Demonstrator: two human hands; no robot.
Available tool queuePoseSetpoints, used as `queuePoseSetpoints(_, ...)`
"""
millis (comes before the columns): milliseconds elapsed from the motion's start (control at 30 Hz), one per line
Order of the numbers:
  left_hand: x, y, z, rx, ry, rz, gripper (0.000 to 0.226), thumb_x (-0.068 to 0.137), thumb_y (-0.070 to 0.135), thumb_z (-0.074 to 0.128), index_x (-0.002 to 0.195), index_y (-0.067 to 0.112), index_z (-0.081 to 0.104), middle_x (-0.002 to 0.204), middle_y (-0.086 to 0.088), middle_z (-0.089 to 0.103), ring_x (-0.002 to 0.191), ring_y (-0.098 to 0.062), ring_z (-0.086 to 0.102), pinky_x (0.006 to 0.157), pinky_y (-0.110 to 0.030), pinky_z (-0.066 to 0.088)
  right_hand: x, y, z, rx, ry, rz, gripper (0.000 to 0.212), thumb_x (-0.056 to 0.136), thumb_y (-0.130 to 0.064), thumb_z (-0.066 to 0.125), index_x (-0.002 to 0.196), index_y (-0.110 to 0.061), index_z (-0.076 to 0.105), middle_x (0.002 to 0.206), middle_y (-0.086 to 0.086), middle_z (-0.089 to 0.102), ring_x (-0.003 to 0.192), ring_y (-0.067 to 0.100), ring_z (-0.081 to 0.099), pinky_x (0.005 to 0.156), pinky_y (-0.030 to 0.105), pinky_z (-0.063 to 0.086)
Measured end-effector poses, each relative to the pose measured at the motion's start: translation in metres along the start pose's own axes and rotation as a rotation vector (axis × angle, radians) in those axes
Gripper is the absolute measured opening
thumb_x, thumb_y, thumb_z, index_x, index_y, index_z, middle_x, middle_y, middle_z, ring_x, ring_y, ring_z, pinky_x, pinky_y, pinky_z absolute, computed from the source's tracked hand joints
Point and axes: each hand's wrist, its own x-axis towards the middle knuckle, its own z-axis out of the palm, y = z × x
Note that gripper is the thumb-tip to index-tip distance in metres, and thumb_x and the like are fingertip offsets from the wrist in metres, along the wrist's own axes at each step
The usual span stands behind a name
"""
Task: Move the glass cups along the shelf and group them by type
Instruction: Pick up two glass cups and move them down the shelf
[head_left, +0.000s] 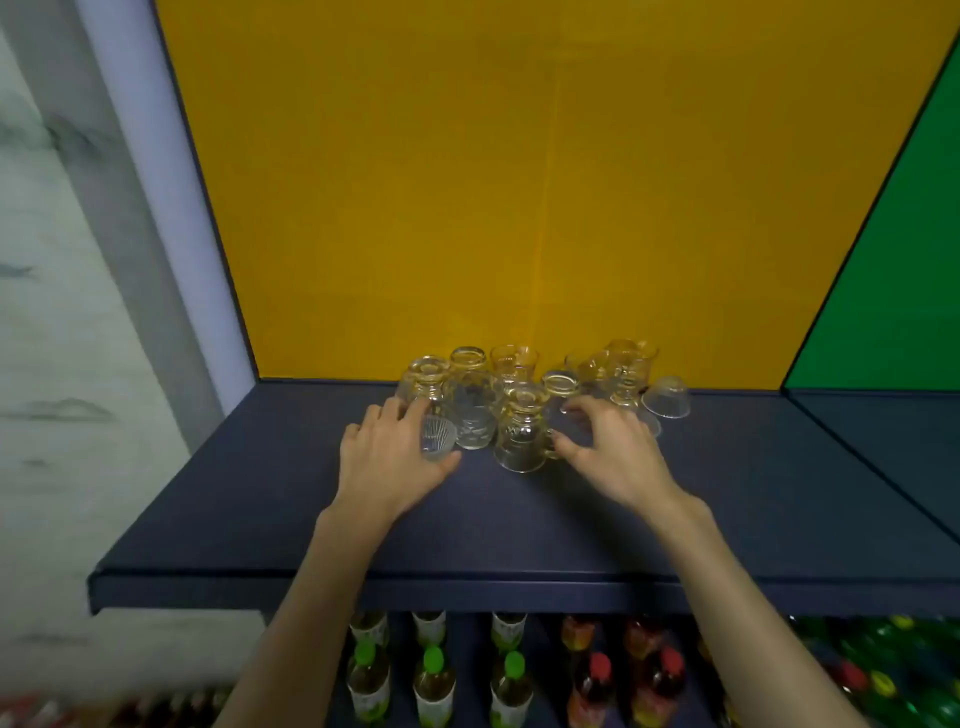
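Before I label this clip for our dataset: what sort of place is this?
Probably a shop or a mock-up of one: a dark blue display shelf with coloured back panels, glass cups clustered on it, and rows of capped drink bottles below.

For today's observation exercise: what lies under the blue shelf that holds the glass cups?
Under the blue shelf stand rows of bottles: green-capped ones to the left, red-capped ones beside them, greenish ones far right. The shelf and both forearms cover the rows behind.

Both bare forearms reach forward: left hand (387, 462) curled around a small ribbed glass cup (438, 439), right hand (613, 447) just right of it, fingers spread and arched.
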Motion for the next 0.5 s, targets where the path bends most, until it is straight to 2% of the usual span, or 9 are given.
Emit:
queuePoseSetpoints(167, 0.003, -0.003, 0.014, -0.157, -0.049, -0.12, 0.087, 0.076, 0.073, 0.063, 0.145, 0.023, 0.043, 0.132, -0.004, 0.059, 0.121, -0.027, 0.056, 0.092, -0.042, 0.048, 0.003, 0.009, 0.022, 0.158, -0.054, 0.11, 0.055, 0.08, -0.045, 0.076, 0.127, -0.019, 0.063, 0.119, -0.003, 0.072, 0.11, 0.016, 0.066, 0.093, 0.037, 0.054)
queuePoseSetpoints(267, 0.004, -0.004, 0.017, -0.308, -0.078, -0.205, 0.081, 0.073, 0.069, 0.071, 0.138, 0.025, 0.05, 0.129, 0.0, 0.063, 0.119, -0.025, 0.059, 0.088, -0.038, 0.049, 0.007, 0.008, 0.032, 0.319, -0.095, 0.175, 0.061, 0.073, -0.044, 0.084, 0.125, -0.02, 0.065, 0.117, -0.005, 0.071, 0.111, 0.012, 0.064, 0.096, 0.033, 0.051)
queuePoseSetpoints(333, 0.002, -0.003, 0.016, -0.402, -0.082, -0.256, 0.075, 0.073, 0.065, 0.074, 0.133, 0.026, 0.054, 0.125, 0.002, 0.067, 0.115, -0.025, 0.062, 0.081, -0.034, 0.046, 0.008, 0.007, 0.04, 0.411, -0.117, 0.214, 0.069, 0.066, -0.047, 0.088, 0.126, -0.02, 0.064, 0.117, -0.007, 0.069, 0.111, 0.01, 0.063, 0.097, 0.031, 0.05)
queuePoseSetpoints(433, -0.004, -0.005, 0.014, -0.441, -0.081, -0.3, 0.071, 0.072, 0.061, 0.077, 0.13, 0.026, 0.055, 0.12, 0.004, 0.068, 0.111, -0.024, 0.063, 0.075, -0.03, 0.041, 0.012, 0.005, 0.05, 0.481, -0.101, 0.259, 0.077, 0.059, -0.048, 0.092, 0.125, -0.021, 0.062, 0.112, -0.009, 0.065, 0.107, 0.01, 0.061, 0.096, 0.03, 0.049)
queuePoseSetpoints(500, -0.009, -0.008, 0.013, -0.458, -0.07, -0.329, 0.069, 0.07, 0.062, 0.079, 0.125, 0.027, 0.056, 0.116, 0.005, 0.068, 0.108, -0.023, 0.063, 0.075, -0.031, 0.045, 0.013, 0.003, 0.054, 0.498, -0.075, 0.282, 0.076, 0.057, -0.046, 0.093, 0.122, -0.021, 0.063, 0.111, -0.007, 0.067, 0.105, 0.011, 0.062, 0.093, 0.03, 0.05)
